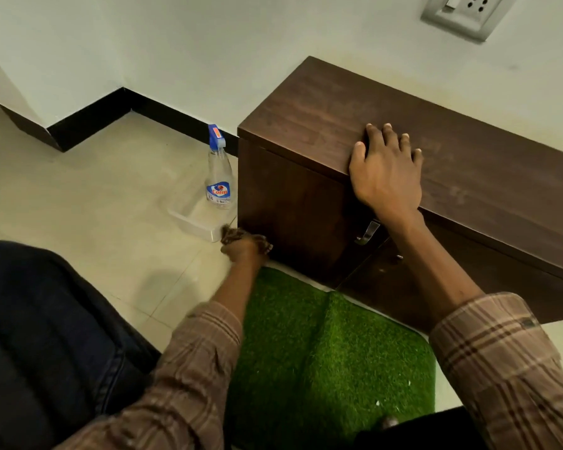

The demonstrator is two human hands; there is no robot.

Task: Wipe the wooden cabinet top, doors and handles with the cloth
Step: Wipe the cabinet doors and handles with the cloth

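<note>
A low dark wooden cabinet point(322, 102) stands against the wall, its top at upper right and its doors facing me below. A metal handle point(367, 232) sits on the left door near the seam. My right hand point(387, 170) lies flat on the front edge of the top, fingers spread, holding nothing. My left hand point(246, 246) is low at the cabinet's bottom left corner, shut on a dark brownish cloth point(232, 233) pressed against the left door. Most of the cloth is hidden in the fist.
A clear spray bottle point(219, 170) with a blue trigger stands in a shallow clear tray point(192, 219) on the tiled floor left of the cabinet. A green grass mat point(332, 352) lies before the doors. My dark-trousered knee point(46, 336) is at lower left. A wall socket point(468, 11) is above.
</note>
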